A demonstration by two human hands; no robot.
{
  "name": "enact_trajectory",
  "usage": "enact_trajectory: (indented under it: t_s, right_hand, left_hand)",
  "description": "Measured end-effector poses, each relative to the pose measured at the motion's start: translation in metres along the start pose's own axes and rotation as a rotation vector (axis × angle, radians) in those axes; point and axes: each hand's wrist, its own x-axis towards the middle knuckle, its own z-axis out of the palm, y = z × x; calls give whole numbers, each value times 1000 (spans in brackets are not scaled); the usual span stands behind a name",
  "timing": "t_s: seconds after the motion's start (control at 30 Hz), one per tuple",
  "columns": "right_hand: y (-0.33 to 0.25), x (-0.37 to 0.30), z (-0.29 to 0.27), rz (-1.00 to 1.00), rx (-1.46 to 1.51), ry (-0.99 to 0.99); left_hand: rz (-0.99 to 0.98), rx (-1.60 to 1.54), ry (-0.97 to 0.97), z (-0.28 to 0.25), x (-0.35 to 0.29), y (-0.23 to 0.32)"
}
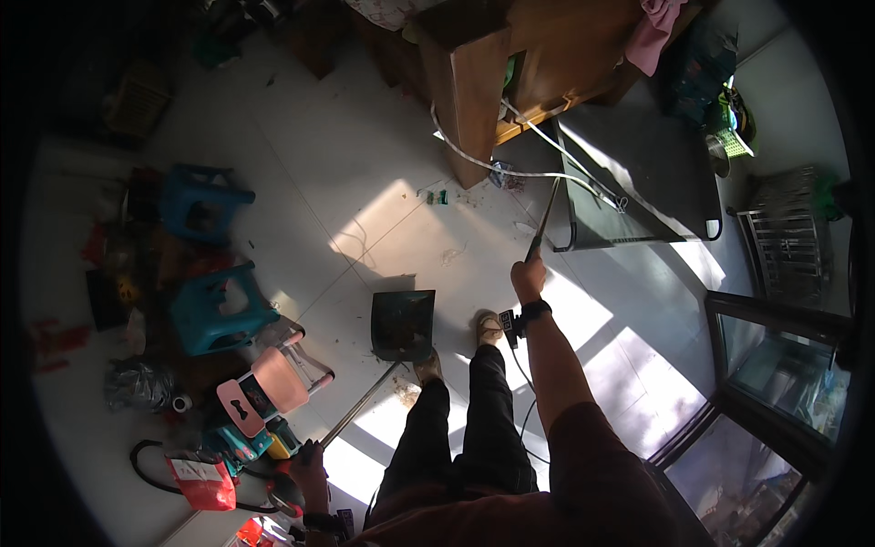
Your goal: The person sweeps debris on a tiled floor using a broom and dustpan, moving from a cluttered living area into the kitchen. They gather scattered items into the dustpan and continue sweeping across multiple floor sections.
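Observation:
My left hand [308, 469] is closed round the long metal handle of a dark dustpan [402, 326]. The dustpan rests on the tiled floor just ahead of my left shoe, with some dark stuff in its pan. In my outstretched right hand [529, 276] is a thin dark stick [545, 219], slanting away to the edge of a grey folding cot [629, 173]; its far end cannot be made out there. White cords [519, 173] hang over that spot from the wooden cabinet [465, 91]. Small green scraps [437, 197] and litter lie on the floor by the cabinet.
At left stand two blue plastic stools [205, 202], a pink folding chair [278, 378] and a red bag [202, 483]. A metal rack [788, 237] and a glass-paned door frame [766, 346] line the right side. Pale brown dirt [406, 392] lies near my left shoe.

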Motion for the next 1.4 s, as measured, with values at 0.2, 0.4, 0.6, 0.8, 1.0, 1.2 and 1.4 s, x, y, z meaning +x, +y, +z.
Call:
enact_trajectory:
  t_s: [0.2,0.4,0.6,0.8,1.0,1.2,1.4]
  right_hand:
    - [51,-5,-61,-150,-431,-139]
    - [112,-128,-132,-131,-611,-310]
    - [129,-239,-197,-156,-259,-335]
    - [121,-218,-147,-116,-287,-274]
    - [90,-209,-101,-125,-351,-467]
    - [58,-251,-170,202,43,-437]
    - [-50,-328,-233,113,-66,-606]
  left_hand:
    - [10,-29,-68,-3,6,1]
    - [206,225,-86,0,33,-11]
    - [418,260,16,-9,40,-2]
    - [441,366,-32,-6,62,7]
    - [484,538,-131,13,76,18]
    - [588,553,-132,15,96,12]
    - [695,441,-224,7,95,8]
